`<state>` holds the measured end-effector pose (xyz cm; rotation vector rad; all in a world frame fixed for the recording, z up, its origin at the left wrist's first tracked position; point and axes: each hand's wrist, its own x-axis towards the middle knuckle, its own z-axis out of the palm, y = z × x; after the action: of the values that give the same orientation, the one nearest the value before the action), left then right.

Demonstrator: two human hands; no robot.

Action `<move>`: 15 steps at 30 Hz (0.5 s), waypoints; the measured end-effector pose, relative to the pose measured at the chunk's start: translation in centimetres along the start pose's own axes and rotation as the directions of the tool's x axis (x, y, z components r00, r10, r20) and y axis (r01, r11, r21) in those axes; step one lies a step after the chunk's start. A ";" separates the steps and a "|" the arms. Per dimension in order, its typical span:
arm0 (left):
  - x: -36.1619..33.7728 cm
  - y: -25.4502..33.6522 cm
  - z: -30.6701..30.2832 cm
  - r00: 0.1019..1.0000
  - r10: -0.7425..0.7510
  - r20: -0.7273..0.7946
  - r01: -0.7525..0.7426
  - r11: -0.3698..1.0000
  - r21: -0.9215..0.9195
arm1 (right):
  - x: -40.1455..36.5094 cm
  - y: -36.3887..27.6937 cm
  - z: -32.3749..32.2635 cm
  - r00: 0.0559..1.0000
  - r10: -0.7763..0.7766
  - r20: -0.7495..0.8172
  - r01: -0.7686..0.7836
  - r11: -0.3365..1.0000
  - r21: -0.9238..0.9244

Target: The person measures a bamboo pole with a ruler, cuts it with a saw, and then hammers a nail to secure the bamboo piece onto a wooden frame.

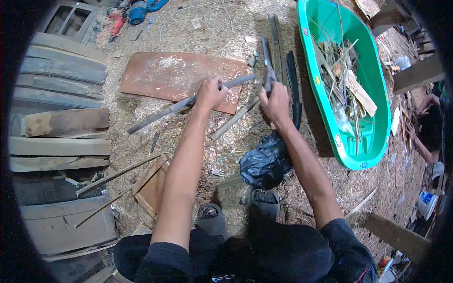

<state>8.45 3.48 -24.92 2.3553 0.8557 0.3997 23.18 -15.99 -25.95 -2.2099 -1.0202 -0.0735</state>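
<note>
My left hand (210, 93) is closed around a long dark stick (160, 114) that lies slanted over the lower edge of a reddish-brown board (155, 75). Wood shavings are scattered on the board. My right hand (276, 101) grips the dark handle of a bladed tool (267, 54), whose upper end points away from me. Beside it on the right lies a long dark machete (292, 80), next to a narrow wooden strip (276, 42). A pale stick (236, 118) rests on the ground between my hands.
A green tub (314, 99) with wood scraps stands at the right. Planks (61, 146) are stacked at the left. A black plastic bag (266, 160) lies near my feet, a wooden box (152, 184) left of them. Another person's arm (422, 146) shows at the far right.
</note>
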 end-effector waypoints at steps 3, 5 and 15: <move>0.2 0.0 -0.7 1.000 -0.021 0.016 0.022 0.998 -0.062 | -2.4 -1.7 -1.3 0.962 0.266 0.064 -0.257 0.795 0.549; -0.1 1.5 -2.3 0.982 -0.134 0.137 0.155 0.975 -0.157 | -4.9 -2.4 -0.8 0.949 0.302 0.089 -0.237 0.498 0.834; 0.8 -1.7 -2.0 0.948 -0.215 0.233 0.303 0.832 -0.466 | -10.9 -6.2 -1.6 0.986 0.166 0.019 -0.125 0.661 0.740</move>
<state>7.35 5.94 -24.35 1.7394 0.8561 0.2582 11.76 -21.21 -24.74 -1.5016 -0.6598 0.3137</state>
